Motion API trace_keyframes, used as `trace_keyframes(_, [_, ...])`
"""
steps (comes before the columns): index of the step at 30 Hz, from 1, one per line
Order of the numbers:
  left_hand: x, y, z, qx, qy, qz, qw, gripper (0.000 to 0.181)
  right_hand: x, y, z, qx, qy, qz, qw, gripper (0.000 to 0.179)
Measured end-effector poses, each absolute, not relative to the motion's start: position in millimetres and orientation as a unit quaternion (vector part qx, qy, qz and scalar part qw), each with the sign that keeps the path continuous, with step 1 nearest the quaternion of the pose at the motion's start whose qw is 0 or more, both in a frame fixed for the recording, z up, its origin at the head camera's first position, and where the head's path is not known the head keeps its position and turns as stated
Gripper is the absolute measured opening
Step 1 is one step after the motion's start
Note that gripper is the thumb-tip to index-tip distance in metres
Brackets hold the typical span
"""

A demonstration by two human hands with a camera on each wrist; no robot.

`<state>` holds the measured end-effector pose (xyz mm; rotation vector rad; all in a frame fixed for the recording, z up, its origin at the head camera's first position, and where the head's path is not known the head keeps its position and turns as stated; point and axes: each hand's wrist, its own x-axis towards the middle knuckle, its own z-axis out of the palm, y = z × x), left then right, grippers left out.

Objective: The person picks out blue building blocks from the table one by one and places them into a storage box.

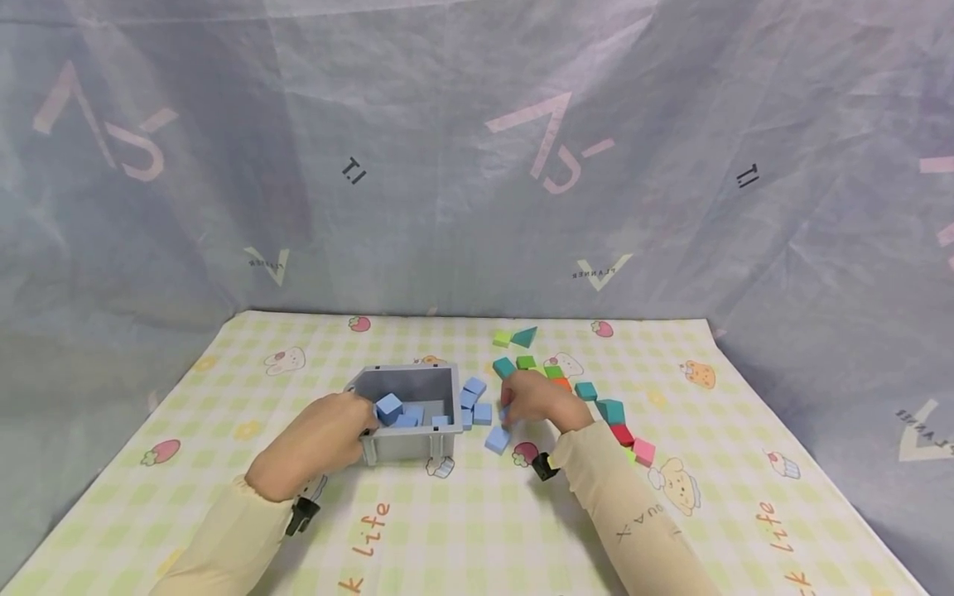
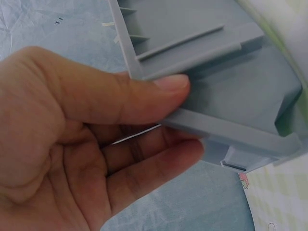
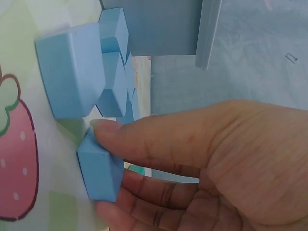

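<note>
My left hand (image 1: 320,434) grips the left side of a grey plastic bin (image 1: 406,446). In the left wrist view the thumb (image 2: 139,98) lies over the rim with the other fingers on its outer side. Several blue blocks (image 1: 389,408) lie inside the bin. To the right of it, my right hand (image 1: 544,399) pinches a blue block (image 3: 100,168) between thumb and fingers, low over the tablecloth. More loose blue blocks (image 1: 483,414) sit between that hand and the bin, one of them (image 3: 72,72) large in the right wrist view.
Teal, green, orange, red and pink blocks trail around and behind my right hand, with a pink block (image 1: 643,452) nearest me. A teal triangular block (image 1: 525,337) lies farther back beside a light green block (image 1: 503,338). A grey curtain (image 1: 447,207) hangs behind the checked tablecloth (image 1: 417,538).
</note>
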<state>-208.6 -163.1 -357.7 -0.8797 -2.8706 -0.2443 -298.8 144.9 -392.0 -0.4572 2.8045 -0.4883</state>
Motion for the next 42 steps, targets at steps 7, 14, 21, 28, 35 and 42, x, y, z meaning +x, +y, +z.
trace_keyframes(7, [-209, -164, -357, -0.295, -0.949, -0.089, 0.064, 0.054, -300, 150, -386, -0.158, 0.963, -0.185, 0.112, 0.017])
trace_keyframes(14, [-210, -163, -356, -0.298, -0.948, -0.088, 0.067, 0.055, -301, 147, -376, -0.184, 0.953, -0.242, 0.014, 0.018])
trace_keyframes(21, [-212, -163, -361, -0.298, -0.949, -0.078, 0.065, 0.053, -297, 143, -367, -0.167, 0.941, -0.287, -0.063, 0.022])
trace_keyframes(28, [-211, -163, -362, -0.292, -0.951, -0.075, 0.066, 0.047, -294, 135, -369, -0.171, 0.915, -0.334, -0.147, 0.025])
trace_keyframes(35, [-211, -163, -361, -0.291, -0.952, -0.068, 0.068, 0.044, -286, 114, -372, -0.220, 0.874, -0.390, -0.187, 0.024])
trace_keyframes(42, [-210, -163, -360, -0.292, -0.952, -0.069, 0.067, 0.046, -276, 98, -372, -0.250, 0.867, -0.395, -0.171, 0.023])
